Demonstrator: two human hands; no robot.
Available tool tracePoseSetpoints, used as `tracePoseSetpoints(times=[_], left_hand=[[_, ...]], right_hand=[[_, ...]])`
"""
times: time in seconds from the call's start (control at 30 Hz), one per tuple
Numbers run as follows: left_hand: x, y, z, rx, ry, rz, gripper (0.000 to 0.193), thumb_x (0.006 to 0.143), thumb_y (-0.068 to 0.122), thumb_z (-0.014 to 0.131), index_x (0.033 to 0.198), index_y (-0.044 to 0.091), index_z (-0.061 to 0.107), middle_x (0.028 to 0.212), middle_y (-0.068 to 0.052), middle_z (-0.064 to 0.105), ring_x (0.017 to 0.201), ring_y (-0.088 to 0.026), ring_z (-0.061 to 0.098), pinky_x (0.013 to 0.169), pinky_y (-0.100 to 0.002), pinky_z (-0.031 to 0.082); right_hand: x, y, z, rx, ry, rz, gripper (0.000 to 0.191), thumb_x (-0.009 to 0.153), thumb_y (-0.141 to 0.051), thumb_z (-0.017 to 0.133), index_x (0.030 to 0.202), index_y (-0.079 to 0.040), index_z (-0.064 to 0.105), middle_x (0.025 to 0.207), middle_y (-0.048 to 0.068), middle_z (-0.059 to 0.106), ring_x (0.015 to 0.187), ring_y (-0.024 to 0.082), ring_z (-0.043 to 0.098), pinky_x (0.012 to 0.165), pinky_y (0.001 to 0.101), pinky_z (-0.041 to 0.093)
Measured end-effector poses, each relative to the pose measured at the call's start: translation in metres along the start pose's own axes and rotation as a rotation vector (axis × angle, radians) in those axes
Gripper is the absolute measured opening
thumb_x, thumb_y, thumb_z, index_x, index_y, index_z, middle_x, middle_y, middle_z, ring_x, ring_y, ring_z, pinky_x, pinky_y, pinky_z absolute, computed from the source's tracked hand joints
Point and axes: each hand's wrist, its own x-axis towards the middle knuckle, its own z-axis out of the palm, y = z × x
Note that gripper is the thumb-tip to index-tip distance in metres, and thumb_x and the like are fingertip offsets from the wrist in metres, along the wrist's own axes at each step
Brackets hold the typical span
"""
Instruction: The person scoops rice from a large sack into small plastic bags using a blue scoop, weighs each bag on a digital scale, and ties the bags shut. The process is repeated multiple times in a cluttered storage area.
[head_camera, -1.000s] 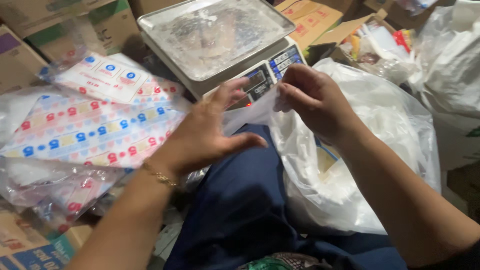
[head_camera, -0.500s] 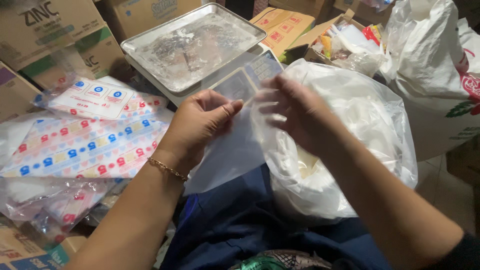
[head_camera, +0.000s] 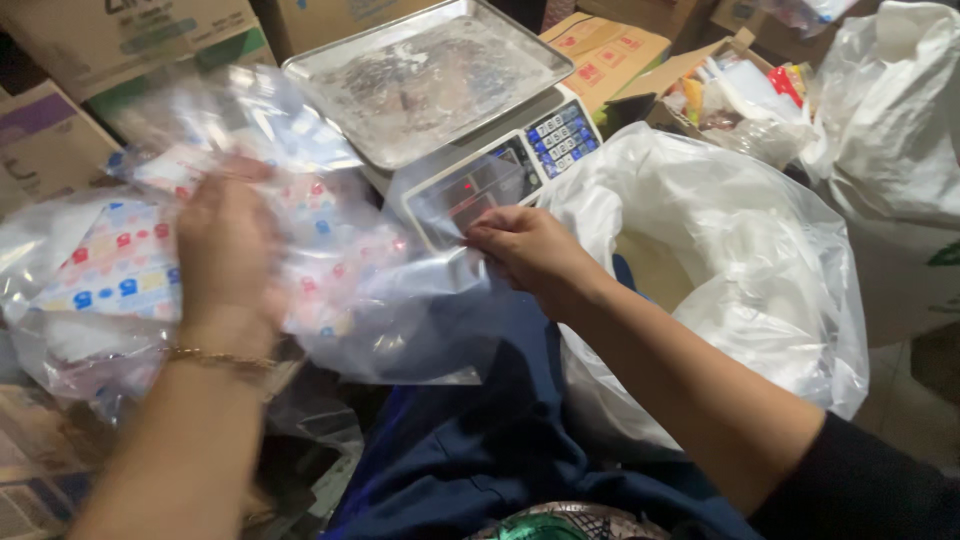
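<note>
My right hand (head_camera: 530, 252) pinches one edge of a small clear plastic bag (head_camera: 400, 300) in front of the weighing scale (head_camera: 450, 100). My left hand (head_camera: 225, 250), blurred by motion, holds the bag's other side, stretched out to the left. A gold bracelet circles my left wrist. The bag hangs open and looks empty, above my dark blue lap. A large white plastic sack (head_camera: 720, 260) stands open just right of my right hand.
The scale has a steel tray and a keypad. A stack of printed clear bags (head_camera: 110, 270) lies at left. Cardboard boxes (head_camera: 120, 40) stand behind, one with packets at the back right (head_camera: 740, 80). Another white sack (head_camera: 900, 130) is at far right.
My left hand has swung out to the left, pulling the clear bag wide. My right hand stays near the scale's display, still gripping the bag.
</note>
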Motion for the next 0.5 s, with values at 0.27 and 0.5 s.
tracePoseSetpoints(times=[0.27, 0.5], left_hand=[[0.009, 0.059, -0.062, -0.029, 0.197, 0.580, 0.017, 0.105, 0.029, 0.065, 0.094, 0.016, 0.063, 0.074, 0.008, 0.053, 0.058, -0.003, 0.046, 0.044, -0.021, 0.032], [0.006, 0.040, -0.062, 0.012, 0.125, 0.307, 0.016, 0.105, 0.028, 0.070, 0.102, 0.013, 0.065, 0.089, 0.006, 0.069, 0.067, -0.002, 0.060, 0.047, -0.019, 0.041]], right_hand=[[0.110, 0.007, 0.072, 0.541, -0.194, 0.185, 0.020, 0.095, 0.003, 0.052, 0.112, 0.004, 0.064, 0.083, 0.006, 0.063, 0.081, 0.017, 0.076, 0.057, 0.0212, 0.049], [0.144, 0.011, 0.106, 0.655, -0.135, 0.167, 0.030, 0.097, -0.001, 0.055, 0.124, 0.011, 0.057, 0.115, 0.020, 0.063, 0.091, 0.023, 0.072, 0.080, 0.0282, 0.061]])
